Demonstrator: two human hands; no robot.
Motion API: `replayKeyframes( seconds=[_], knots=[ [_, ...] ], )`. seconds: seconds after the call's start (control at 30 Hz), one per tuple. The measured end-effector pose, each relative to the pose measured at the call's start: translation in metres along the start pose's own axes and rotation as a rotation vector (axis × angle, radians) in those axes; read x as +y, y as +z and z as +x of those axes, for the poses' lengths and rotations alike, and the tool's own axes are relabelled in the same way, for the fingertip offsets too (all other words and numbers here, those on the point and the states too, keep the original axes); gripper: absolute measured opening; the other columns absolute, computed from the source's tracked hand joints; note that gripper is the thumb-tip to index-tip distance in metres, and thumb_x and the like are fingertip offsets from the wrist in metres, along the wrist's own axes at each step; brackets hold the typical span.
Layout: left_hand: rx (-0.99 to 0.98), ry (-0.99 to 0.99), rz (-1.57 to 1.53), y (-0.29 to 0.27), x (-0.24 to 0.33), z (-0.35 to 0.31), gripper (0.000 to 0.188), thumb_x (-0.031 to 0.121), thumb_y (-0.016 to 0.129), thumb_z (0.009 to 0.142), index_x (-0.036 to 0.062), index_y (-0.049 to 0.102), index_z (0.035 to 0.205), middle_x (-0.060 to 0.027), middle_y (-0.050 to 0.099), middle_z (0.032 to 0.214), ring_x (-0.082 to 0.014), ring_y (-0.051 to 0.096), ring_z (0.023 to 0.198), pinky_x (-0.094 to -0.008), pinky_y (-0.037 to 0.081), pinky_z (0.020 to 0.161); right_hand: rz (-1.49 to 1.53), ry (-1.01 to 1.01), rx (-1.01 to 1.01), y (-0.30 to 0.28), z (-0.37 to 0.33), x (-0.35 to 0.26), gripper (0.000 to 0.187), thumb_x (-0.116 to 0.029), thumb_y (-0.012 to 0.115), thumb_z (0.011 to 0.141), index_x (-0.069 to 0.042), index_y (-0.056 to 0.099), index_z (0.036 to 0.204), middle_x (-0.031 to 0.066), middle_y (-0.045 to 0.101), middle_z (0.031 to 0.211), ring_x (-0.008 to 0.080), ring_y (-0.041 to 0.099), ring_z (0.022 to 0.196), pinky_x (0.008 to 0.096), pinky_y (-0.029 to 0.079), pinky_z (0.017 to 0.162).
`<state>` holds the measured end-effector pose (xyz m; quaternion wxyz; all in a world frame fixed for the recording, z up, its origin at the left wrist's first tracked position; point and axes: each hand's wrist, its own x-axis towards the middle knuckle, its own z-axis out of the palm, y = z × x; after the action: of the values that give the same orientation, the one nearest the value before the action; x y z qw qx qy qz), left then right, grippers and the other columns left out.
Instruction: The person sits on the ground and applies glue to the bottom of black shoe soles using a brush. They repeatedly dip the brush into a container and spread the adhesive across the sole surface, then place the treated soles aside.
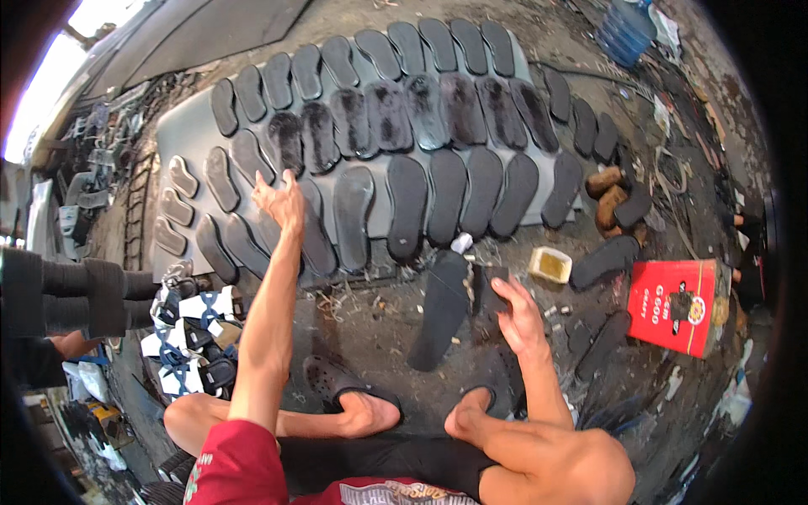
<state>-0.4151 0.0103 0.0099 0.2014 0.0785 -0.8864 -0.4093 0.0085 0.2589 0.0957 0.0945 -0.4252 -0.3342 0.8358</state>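
Rows of dark shoe soles lie on a large grey board in front of me. My left hand (282,204) reaches over the board's left part, fingers apart, close to the lower end of a glossy dark sole (287,139). Its palm and wrist partly cover another sole. My right hand (522,318) hovers over the ground to the right, fingers spread and curved. Beside its fingertips is a dark, flat, roughly rectangular piece (488,290); I see no grip on it. A long black sole (441,310) lies left of that piece.
A yellowish tub of amber liquid (550,264) and a red tin (671,307) stand at the right. White-and-blue sandals (198,337) are piled at the left. Brown foot-shaped blocks (608,202) lie right of the board; a blue water jug (625,34) is far right.
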Motion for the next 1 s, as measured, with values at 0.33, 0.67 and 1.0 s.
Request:
replayKeyframes(
  seconds=[0.33,0.67,1.0],
  knots=[
    [-0.7,0.087,0.18,-0.191,0.047,-0.394,0.077,0.013,0.087,0.08,-0.001,0.051,0.148,-0.0256,0.052,0.137,-0.0448,0.051,0.129,-0.0521,0.044,0.111,-0.39,-0.287,-0.133,-0.01,0.038,0.064,0.033,-0.018,0.076,0.105,0.002,0.072,0.131,0.0004,0.077,0.121,0.0082,0.069,0.105,0.029,0.054,0.094],
    [-0.793,0.09,0.094,-0.194,-0.001,-0.406,0.089,0.01,0.09,0.076,-0.0017,0.049,0.154,-0.0267,0.05,0.142,-0.046,0.05,0.132,-0.0534,0.044,0.113,-1.381,-0.89,0.213,0.016,0.062,0.073,0.04,-0.02,0.074,0.097,0.007,0.072,0.127,0.0311,0.077,0.112,0.0477,0.076,0.103,0.0523,0.058,0.089],
    [-0.78,0.066,0.059,-0.195,0.001,-0.407,0.088,0.008,0.09,0.075,-0.0033,0.051,0.153,-0.0272,0.05,0.137,-0.0459,0.049,0.128,-0.0535,0.045,0.111,-1.729,-0.927,-0.636,0.048,0.069,0.059,0.032,-0.007,0.071,0.091,-0.014,0.078,0.121,0.0088,0.079,0.109,0.0291,0.069,0.109,0.0463,0.049,0.093]
  ],
)
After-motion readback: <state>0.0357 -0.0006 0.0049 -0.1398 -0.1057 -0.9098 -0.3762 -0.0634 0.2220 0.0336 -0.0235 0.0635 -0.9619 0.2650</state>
